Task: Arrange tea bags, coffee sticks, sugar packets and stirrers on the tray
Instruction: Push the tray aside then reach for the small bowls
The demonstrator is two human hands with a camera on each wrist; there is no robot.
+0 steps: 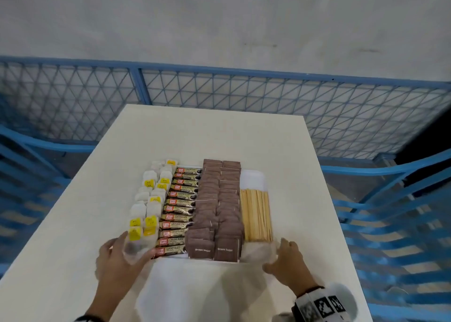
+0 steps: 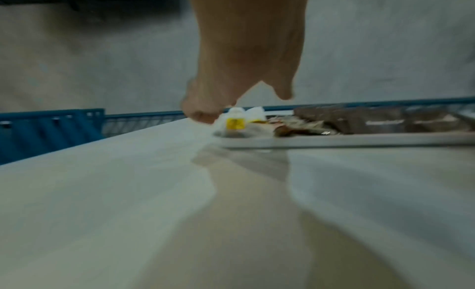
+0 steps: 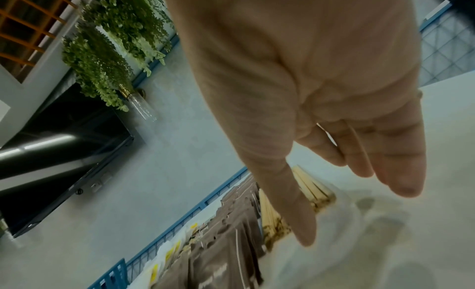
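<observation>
The tray [image 1: 253, 177] sits mid-table [image 1: 73, 224], filled in rows: tea bags [image 1: 151, 195], coffee sticks [image 1: 180, 209], sugar packets [image 1: 219, 207], stirrers [image 1: 256, 214]. Both hands flank its near corners — left hand [image 1: 117, 258] touching the nearest tea bag, right hand [image 1: 288, 260] open, fingers straight. Best to nudge gently, squaring the rows. Motion blur hides the left fingertips — I cannot tell their grip.

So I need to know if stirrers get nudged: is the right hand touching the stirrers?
Cannot tell. The right wrist view has the right hand overlapping the stirrers, blurred.
</observation>
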